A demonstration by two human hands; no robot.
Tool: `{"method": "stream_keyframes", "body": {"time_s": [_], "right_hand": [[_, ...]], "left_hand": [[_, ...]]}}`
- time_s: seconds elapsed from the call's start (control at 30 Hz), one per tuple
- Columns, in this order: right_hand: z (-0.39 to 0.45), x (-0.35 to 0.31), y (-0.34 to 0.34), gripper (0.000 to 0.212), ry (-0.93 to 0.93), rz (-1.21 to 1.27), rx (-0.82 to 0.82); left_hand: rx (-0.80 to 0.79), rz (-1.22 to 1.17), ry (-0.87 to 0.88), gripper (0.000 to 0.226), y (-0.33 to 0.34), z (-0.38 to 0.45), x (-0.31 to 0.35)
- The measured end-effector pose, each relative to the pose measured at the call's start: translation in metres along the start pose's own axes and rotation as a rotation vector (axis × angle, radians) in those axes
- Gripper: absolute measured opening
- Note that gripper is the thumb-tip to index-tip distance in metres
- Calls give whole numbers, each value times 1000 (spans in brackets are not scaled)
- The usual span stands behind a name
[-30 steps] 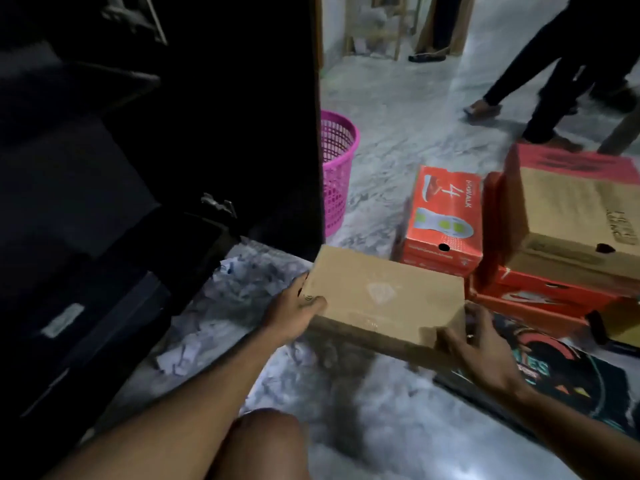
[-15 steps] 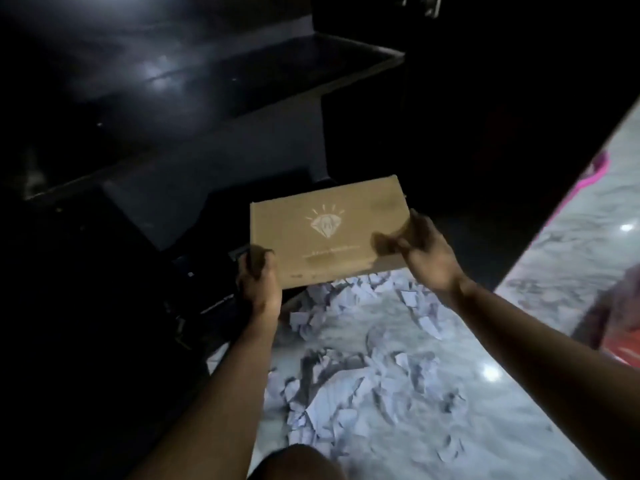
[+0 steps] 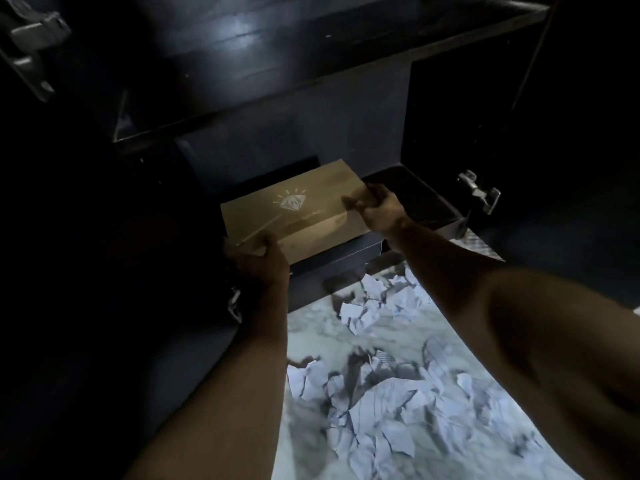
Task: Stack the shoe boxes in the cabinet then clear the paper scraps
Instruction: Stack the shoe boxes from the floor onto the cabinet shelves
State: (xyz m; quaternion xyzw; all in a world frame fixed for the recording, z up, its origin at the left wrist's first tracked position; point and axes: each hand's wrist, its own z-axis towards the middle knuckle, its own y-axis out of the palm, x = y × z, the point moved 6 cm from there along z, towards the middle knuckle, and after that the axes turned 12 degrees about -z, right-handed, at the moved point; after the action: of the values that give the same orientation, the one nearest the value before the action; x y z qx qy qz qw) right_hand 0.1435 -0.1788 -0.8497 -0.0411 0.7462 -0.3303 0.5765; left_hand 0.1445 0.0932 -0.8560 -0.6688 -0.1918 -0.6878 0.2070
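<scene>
Tan cardboard shoe box with a pale diamond logo on its lid [image 3: 294, 209] sits between my two hands at the mouth of the dark wooden cabinet [image 3: 311, 98], at about twelve o'clock from where I crouch. My left hand [image 3: 258, 259] has its grip clenched on the near left corner; my right hand [image 3: 375, 207] has its grip pinching the far right corner. Beneath the tan box, at roughly one o'clock, I see a dark flat box [image 3: 349, 249] lying on the cabinet's lower shelf, and the tan one appears to rest on or just above it; I cannot tell whether it is fully set down.

By my judgement the stacking is under way: one box seems already in place and this one is going on top. How many boxes remain outside the cabinet I cannot see from this view. The second part is untouched: crumpled white paper scraps [image 3: 374, 407] litter the pale marble floor [image 3: 311, 334] from six o'clock up to the cabinet's foot.
</scene>
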Motion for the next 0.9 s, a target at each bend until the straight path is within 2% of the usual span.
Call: {"method": "stream_keyframes", "body": {"time_s": [0.03,0.1,0.17,0.27,0.4,0.53,0.6,0.7,0.8,0.9], "right_hand": [[10,14,7,74,-1,6,-15],[4,21,4,73,-15,-23,-1],[-20,11,-15,60,-52,-85,28],[-57,21,-55,46,-46,-87,72],[-119,47,-125,38,-74,-167,107],[-197,89,-203,31,-35,-268,164],[-239,124,-240,30,36,-260,238],[-314,186,-282,28,171,-257,363],[-399,247,-307,25,318,-244,449],[-485,300,-319,22,460,-248,548]], "left_hand": [[-31,40,-15,83,-2,0,-3],[21,147,76,77,-12,-8,7],[94,237,220,70,-13,-20,30],[18,268,330,60,9,-45,59],[-320,205,500,47,63,-113,84],[-757,149,459,44,112,-218,81],[-946,135,408,47,129,-276,73],[-1178,157,389,40,136,-367,58],[-1476,227,403,36,123,-463,30],[-1737,293,333,41,99,-542,-7]]}}
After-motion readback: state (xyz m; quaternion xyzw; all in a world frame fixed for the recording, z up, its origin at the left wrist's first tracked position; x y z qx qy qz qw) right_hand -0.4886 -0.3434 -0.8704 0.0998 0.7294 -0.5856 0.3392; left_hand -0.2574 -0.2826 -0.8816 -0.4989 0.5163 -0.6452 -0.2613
